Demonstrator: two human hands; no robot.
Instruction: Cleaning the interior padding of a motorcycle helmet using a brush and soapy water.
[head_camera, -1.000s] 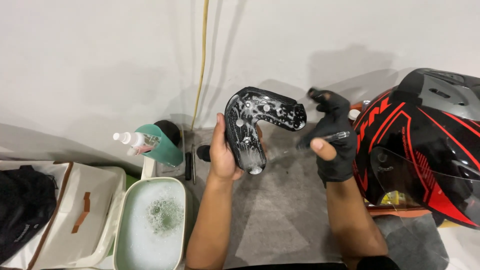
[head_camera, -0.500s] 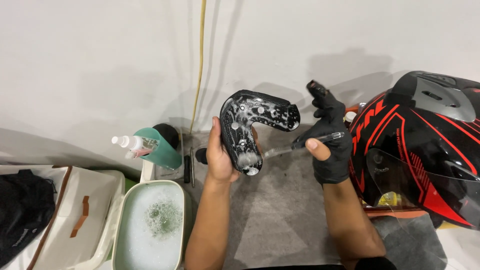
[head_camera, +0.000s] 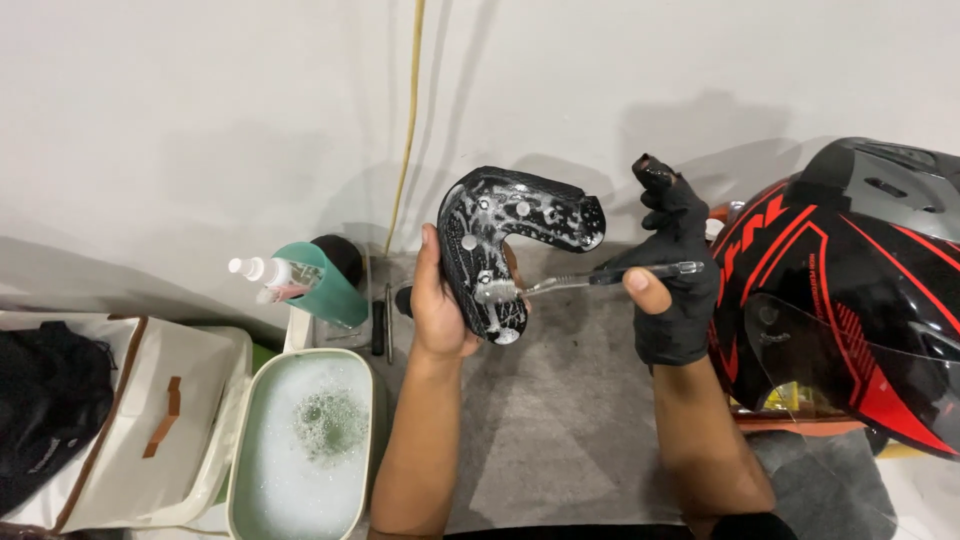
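Helmet pad (head_camera: 510, 245), black, curved, flecked with soap foam, was held up in front of the wall, left of the red and black helmet (head_camera: 850, 300). Long axis near upright, upper arm hooking toward the helmet. Left hand (head_camera: 435, 305) bare, closed around the pad's lower stem from behind, thumb on its edge. Right hand (head_camera: 670, 285), in a black fingerless glove, lay between pad and helmet, closed on the handle of a toothbrush (head_camera: 590, 282). Brush ran roughly level, bristle end touching the pad's lower face. Left hand was the nearer, gripping the pad itself. Below the pad: basin of foamy water (head_camera: 305, 450). Spray bottle (head_camera: 265, 272) and teal cup (head_camera: 330, 285) sat well left of the pad.
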